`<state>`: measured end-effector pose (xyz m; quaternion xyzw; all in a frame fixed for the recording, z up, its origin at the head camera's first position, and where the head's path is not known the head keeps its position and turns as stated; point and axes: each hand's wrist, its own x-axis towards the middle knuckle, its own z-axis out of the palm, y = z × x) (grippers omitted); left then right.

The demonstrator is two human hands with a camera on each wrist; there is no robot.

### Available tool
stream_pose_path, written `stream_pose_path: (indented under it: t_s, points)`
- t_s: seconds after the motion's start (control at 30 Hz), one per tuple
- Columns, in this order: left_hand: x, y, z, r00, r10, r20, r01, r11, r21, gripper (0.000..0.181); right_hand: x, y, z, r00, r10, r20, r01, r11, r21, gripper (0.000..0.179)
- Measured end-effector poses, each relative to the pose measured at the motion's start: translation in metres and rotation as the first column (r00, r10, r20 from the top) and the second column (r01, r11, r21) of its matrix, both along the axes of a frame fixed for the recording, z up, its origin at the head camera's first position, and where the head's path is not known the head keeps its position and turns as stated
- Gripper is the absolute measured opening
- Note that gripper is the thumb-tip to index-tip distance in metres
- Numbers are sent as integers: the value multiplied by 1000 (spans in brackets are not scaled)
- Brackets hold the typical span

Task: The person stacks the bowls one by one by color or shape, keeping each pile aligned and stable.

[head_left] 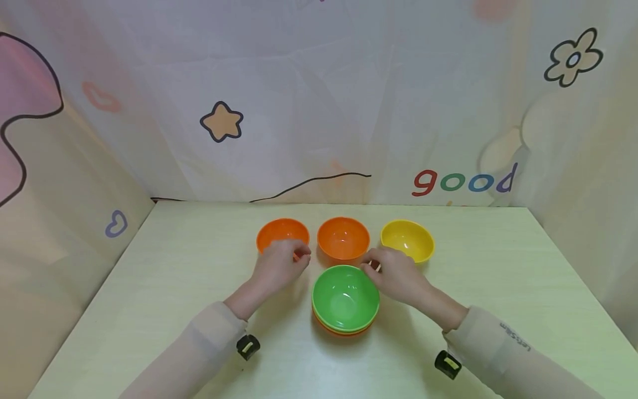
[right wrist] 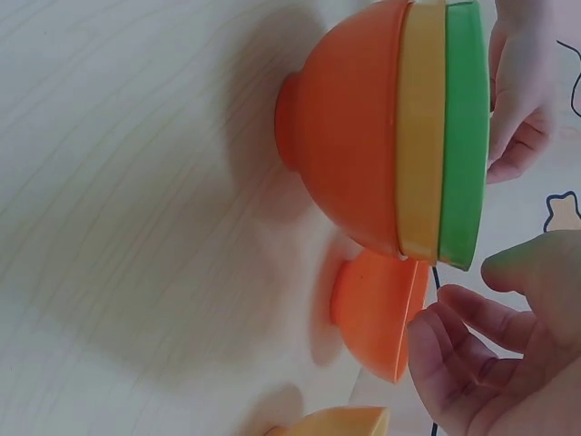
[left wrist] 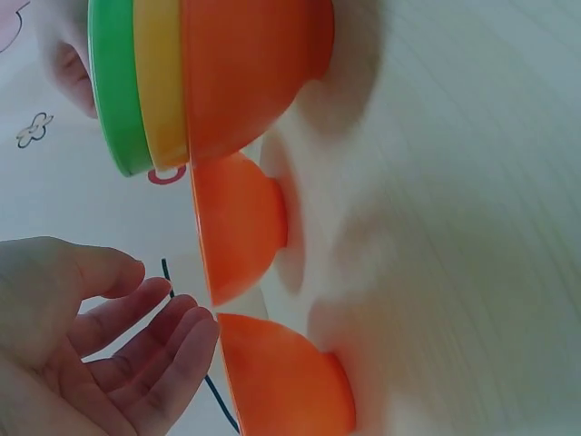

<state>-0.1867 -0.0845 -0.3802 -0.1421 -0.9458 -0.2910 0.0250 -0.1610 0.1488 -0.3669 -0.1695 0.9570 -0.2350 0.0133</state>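
A stack of bowls stands near the middle of the table: a green bowl [head_left: 345, 299] on top, a yellow bowl [left wrist: 161, 82] under it, and an orange bowl [left wrist: 254, 64] at the bottom. My left hand [head_left: 282, 264] hovers left of the stack, partly covering the left orange bowl [head_left: 280, 230] behind it. Its fingers are loosely bent, with nothing between them. To the stack's right, my right hand [head_left: 396, 275] is held near the green rim, fingers loosely curved and holding nothing. Behind the stack sits another orange bowl [head_left: 344, 238].
A yellow bowl [head_left: 408, 239] completes the back row on the right, its front edge partly hidden by the right hand. The pale table [head_left: 164, 310] meets a printed cloth backdrop [head_left: 309, 111] at the back and sides.
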Motion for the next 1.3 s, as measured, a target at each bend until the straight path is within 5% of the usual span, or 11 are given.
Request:
stream_pose_path:
  t_s: [0.43, 0.7, 1.3]
  points:
    - [-22, -28, 11, 997, 73, -22, -74, 997, -25, 12, -2, 6, 0, 999, 1, -46, -1, 1000, -4, 7]
    - [-39, -43, 14, 992, 125, 31, -124, 992, -15, 16, -2, 5, 2, 997, 13, -74, -15, 1000, -15, 6]
    - [-64, -53, 11, 975, 217, 45, -214, 975, -54, 21, -3, 4, 3, 996, 20, -92, -20, 1000, -4, 6]
